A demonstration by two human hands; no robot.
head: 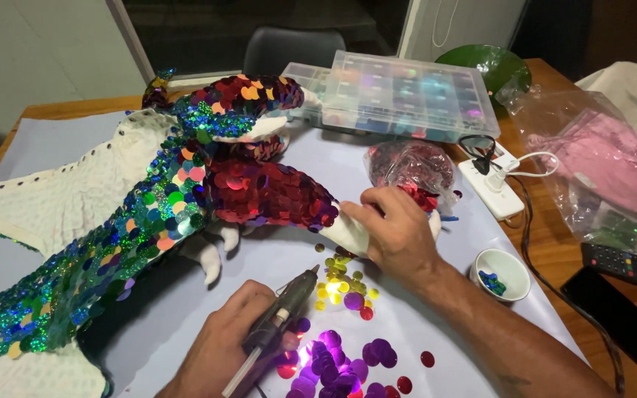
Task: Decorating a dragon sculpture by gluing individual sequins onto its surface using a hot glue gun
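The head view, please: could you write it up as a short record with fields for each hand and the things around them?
left hand: the left hand grips a dark glue gun, nozzle aimed at the loose sequins
right hand: the right hand presses on a white tip of the sequinned piece
work surface: pale sheet over a wooden table
near right: small white bowl with blue bits, power strip
behind: clear compartment box, bag of red sequins

Both forearms are bare, without sleeves, and a small dark mark (514,381) shows on the right forearm.
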